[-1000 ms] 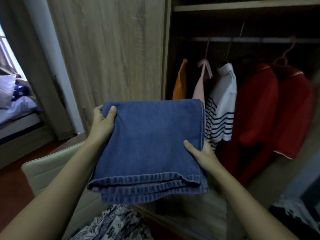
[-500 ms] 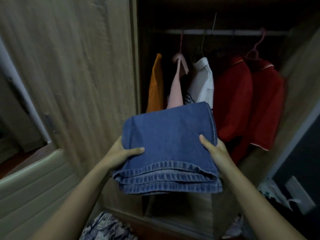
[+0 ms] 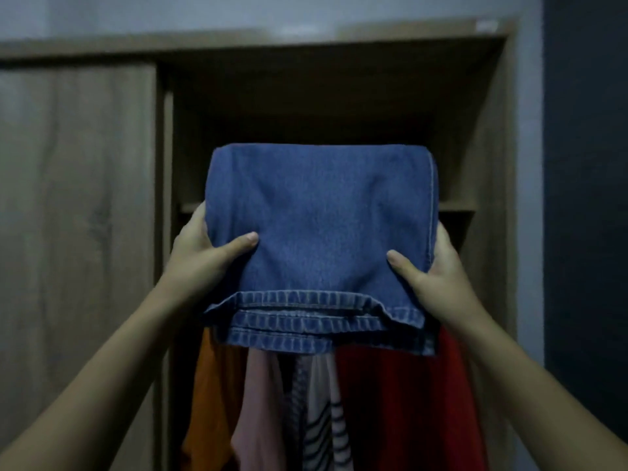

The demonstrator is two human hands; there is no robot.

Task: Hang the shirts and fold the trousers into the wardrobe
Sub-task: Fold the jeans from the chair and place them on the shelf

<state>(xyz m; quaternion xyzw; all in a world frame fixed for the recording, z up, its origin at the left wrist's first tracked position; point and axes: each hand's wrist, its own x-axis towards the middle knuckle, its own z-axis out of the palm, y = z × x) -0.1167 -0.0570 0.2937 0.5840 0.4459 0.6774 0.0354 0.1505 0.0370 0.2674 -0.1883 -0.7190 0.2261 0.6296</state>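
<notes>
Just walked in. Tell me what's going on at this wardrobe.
A person holds a folded pair of blue jeans up before the open wardrobe, left hand and right hand gripping its sides, thumbs on top. The jeans are level with the upper shelf, not yet set on it. Below hang an orange shirt, a pink shirt, a striped shirt and red clothing.

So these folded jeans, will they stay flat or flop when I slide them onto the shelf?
Probably floppy: the folded jeans droop at the near hemmed edge. Likely heavyish, with several denim layers showing; left hand and right hand each grip a side. Pushed from one corner, the layers may splay.
</notes>
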